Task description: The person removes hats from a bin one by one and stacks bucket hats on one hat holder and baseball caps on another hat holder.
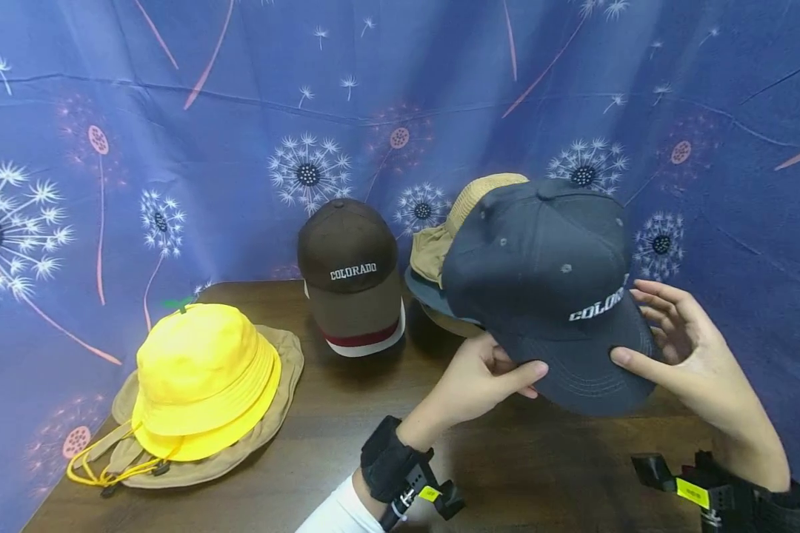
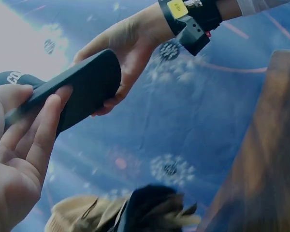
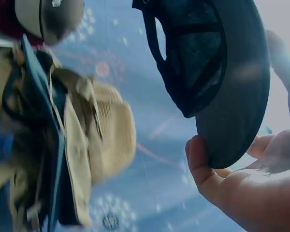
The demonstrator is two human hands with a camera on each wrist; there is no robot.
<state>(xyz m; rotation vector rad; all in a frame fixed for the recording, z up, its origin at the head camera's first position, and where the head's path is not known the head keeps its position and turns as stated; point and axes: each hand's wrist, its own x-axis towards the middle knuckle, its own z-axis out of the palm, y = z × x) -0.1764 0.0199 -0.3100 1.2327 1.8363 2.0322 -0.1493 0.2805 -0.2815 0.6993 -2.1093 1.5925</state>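
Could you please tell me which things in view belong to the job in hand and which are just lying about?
In the job:
- dark cap, held by its brim
- left hand and right hand, both gripping it

Lying about, as far as I can judge:
- brown cap
- yellow hat, on a tan hat
- hats behind the dark cap

It looks like a makeshift recording corner, though in what kind of building cannot be told: a creased blue dandelion-print cloth [image 1: 240, 155] hangs beyond the fingers [image 1: 667, 292], a brown wood-grain surface [image 1: 320, 429] lies beneath, and strapped-on wrist cameras [image 1: 449, 500] sit just behind them.
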